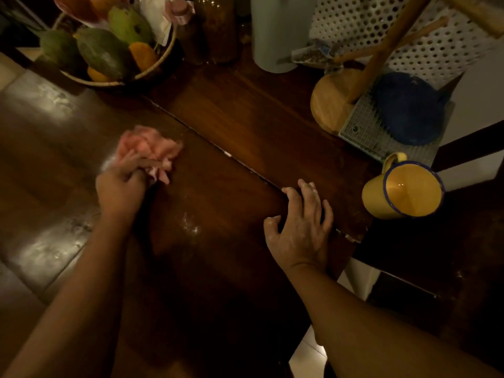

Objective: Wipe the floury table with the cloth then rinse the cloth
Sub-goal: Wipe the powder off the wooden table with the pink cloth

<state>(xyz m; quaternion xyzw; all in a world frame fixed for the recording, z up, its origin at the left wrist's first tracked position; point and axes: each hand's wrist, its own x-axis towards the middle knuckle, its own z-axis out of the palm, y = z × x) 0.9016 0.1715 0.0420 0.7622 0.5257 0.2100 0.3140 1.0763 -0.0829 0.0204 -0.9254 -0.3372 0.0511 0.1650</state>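
A crumpled pink cloth [148,147] lies bunched on the dark wooden table [245,126], left of centre. My left hand [122,184] grips its near edge and presses it on the wood; the cloth looks blurred. A small white smear of flour [191,225] shows on the table just below and right of the cloth. My right hand [300,227] rests flat on the table to the right, fingers spread, dusted with flour, holding nothing.
A basket of mangoes [109,47] stands at the back left, jars and a pale cylinder [275,31] at the back. A yellow enamel mug [403,189] sits near the right edge, behind it a wooden stand [335,102] and a blue lid [409,107] on a rack.
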